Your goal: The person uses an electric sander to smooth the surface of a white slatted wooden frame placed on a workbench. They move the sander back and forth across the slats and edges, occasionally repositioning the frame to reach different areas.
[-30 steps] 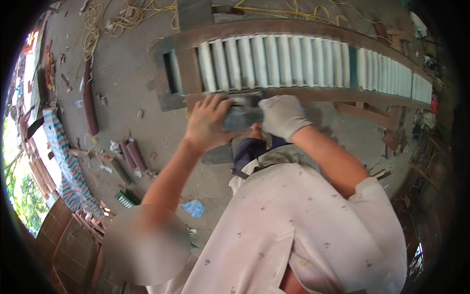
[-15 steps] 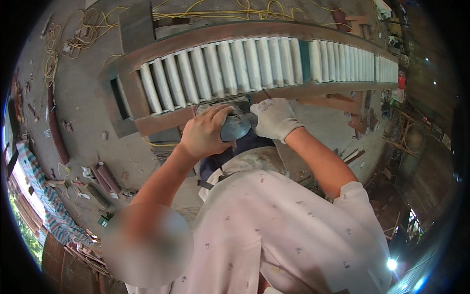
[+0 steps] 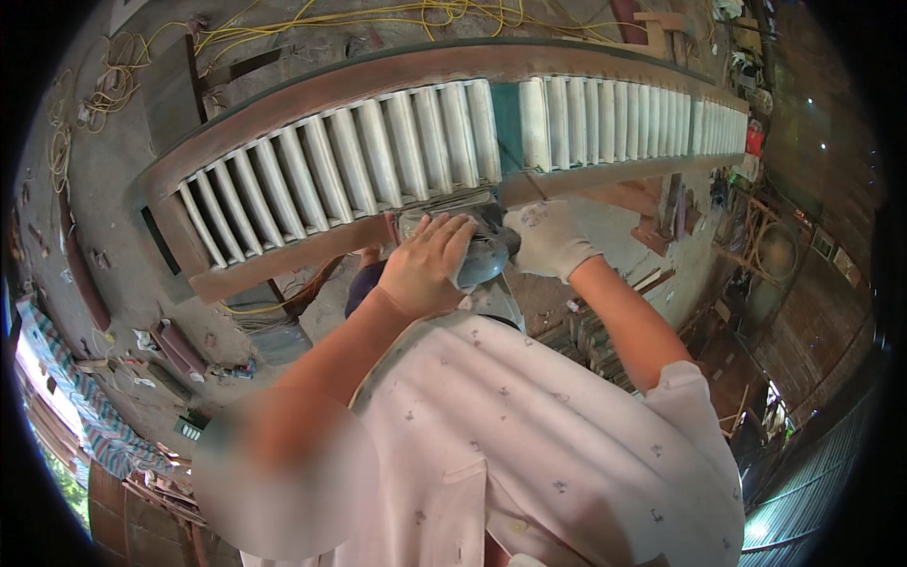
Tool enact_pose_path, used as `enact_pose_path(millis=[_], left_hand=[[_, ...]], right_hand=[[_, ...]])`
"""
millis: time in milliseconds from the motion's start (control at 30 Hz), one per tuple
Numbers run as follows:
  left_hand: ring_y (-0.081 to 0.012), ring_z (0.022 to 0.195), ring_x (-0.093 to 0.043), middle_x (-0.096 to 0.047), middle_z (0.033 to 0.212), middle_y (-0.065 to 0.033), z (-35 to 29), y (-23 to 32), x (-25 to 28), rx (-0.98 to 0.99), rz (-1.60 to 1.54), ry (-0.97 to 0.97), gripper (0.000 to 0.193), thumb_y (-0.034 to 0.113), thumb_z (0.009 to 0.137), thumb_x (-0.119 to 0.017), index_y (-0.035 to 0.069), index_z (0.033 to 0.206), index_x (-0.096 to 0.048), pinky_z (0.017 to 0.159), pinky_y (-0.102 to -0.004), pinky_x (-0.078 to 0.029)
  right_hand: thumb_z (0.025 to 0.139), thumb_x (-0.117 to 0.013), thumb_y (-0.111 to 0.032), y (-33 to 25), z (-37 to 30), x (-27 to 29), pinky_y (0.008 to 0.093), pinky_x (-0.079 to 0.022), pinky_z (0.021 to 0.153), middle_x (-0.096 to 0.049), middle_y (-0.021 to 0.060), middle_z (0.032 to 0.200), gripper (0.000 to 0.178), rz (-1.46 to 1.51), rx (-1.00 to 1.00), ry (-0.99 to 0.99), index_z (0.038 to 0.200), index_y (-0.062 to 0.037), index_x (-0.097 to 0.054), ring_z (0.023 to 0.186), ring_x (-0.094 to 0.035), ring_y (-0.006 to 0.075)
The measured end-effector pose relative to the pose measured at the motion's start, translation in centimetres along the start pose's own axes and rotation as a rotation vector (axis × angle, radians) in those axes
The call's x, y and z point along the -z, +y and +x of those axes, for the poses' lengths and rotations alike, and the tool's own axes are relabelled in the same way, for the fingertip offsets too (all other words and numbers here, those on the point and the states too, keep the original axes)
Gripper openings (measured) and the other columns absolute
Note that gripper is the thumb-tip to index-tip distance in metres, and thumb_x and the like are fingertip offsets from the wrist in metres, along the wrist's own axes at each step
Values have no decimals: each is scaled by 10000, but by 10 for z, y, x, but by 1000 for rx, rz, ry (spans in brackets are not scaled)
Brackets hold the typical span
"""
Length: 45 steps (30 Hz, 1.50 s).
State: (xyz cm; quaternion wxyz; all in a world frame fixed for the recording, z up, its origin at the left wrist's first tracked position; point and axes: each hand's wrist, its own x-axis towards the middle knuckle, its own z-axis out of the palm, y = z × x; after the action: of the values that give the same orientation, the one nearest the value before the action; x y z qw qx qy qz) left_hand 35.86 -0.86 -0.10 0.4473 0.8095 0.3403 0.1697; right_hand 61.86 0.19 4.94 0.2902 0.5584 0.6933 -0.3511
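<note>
Both my hands are on a grey handheld power tool [image 3: 486,259] with a rounded housing, at the near rail of a long brown louvred frame [image 3: 345,233]. My left hand [image 3: 427,262], bare, is closed over the tool's left side, the fingers pressed onto its top. On the other side my right hand [image 3: 546,238], in a pale work glove, is wrapped around the tool's handle. The tool's underside is hidden. Pale slats [image 3: 359,151] fill the frame in rows, and a dark green crosspiece [image 3: 508,132] separates two of them.
Yellow cables [image 3: 416,21] lie on the floor beyond the frame. Brown wooden pieces [image 3: 631,203] stand under its right part. On the left floor are a brown beam [image 3: 87,269], short brown pieces [image 3: 177,346] and a striped sheet [image 3: 80,402].
The tool and both hands have moved right along the near rail, closer to the green crosspiece. My body and the view have shifted along with them. Both hands keep their hold.
</note>
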Motion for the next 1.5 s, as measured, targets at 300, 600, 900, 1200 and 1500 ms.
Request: enact_pose_path(millis=[300, 600, 900, 1200, 1500], left_hand=[[-397, 1421, -620, -635, 1529, -189, 65, 34, -71, -60, 127, 39, 717, 245, 829, -773, -15, 1470, -581, 1233, -553, -478], [-343, 1439, -608, -650, 1505, -143, -12, 27, 21, 229, 133, -27, 893, 306, 691, -949, 39, 1463, -586, 1178, -492, -498], [-274, 1207, -743, -734, 1371, -77, -126, -40, 115, 265, 253, 79, 847, 430, 633, -988, 79, 1335, -670, 902, -450, -594], [-301, 1108, -772, -759, 1280, -92, -224, -95, 209, 284, 354, 126, 778, 317, 566, -969, 71, 1252, -697, 932, -421, -613], [-300, 1087, -771, -749, 1243, -77, -228, -98, 216, 262, 383, 123, 754, 320, 577, -956, 81, 1235, -676, 917, -420, -627]], right_hand=[[791, -773, -242, 81, -24, 11, 486, -582, 934, -811, 146, 1050, 258, -33, -33, -12, 1024, -134, -803, 1058, -778, 338], [824, -740, -266, -31, 9, 11, 466, -608, 876, -821, 123, 1000, 234, -74, 45, -36, 1017, -158, -815, 1001, -795, 322], [802, -742, -309, -189, 53, 12, 478, -608, 837, -813, 150, 954, 245, 5, 137, 7, 961, -134, -805, 949, -797, 345], [824, -764, -303, -331, 90, 5, 476, -621, 785, -813, 170, 934, 262, 160, 301, 170, 987, -99, -789, 902, -807, 355], [845, -740, -258, -332, 91, 8, 480, -623, 782, -811, 161, 922, 247, 236, 399, 175, 1033, -102, -775, 895, -807, 349]])
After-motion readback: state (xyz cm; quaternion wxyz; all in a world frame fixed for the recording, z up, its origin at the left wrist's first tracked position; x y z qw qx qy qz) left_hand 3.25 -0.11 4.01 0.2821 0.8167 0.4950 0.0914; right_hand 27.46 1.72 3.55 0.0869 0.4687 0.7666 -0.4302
